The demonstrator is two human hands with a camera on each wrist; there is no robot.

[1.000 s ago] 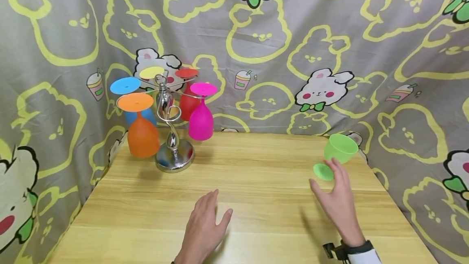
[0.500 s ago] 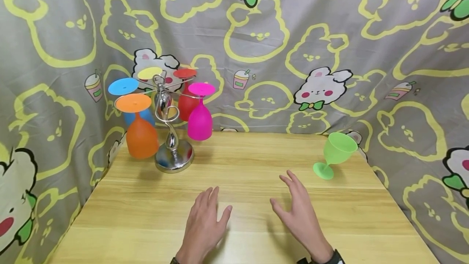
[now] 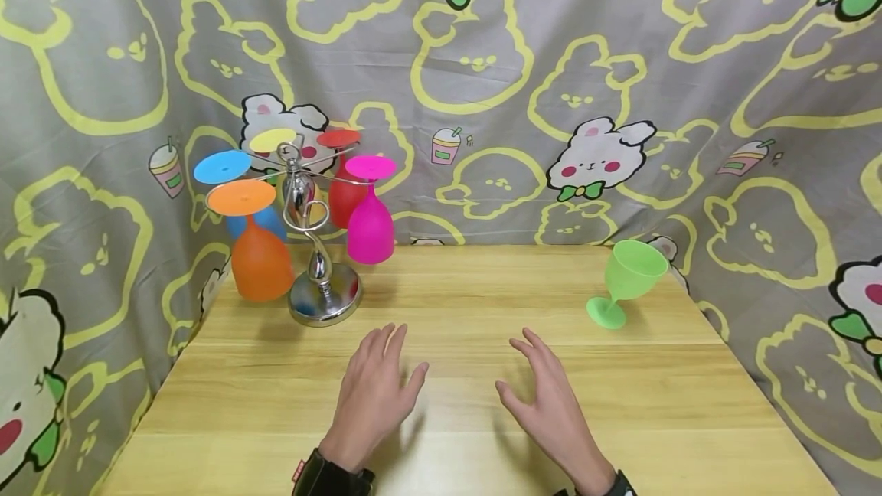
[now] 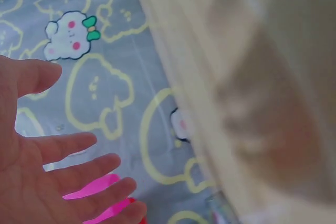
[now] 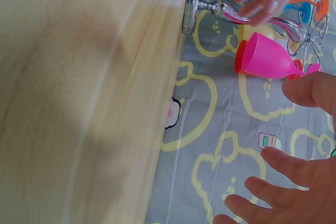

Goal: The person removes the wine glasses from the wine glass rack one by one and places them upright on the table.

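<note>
Above table (image 3: pixel 689 404), both hands flat

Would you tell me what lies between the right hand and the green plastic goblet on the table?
Nothing: in the head view only bare wooden table separates the right hand from the green plastic goblet.

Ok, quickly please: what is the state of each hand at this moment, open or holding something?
Left hand: open, fingers straight over the table, holding nothing.
Right hand: open, fingers spread, holding nothing; the green cup stands apart from it.
</note>
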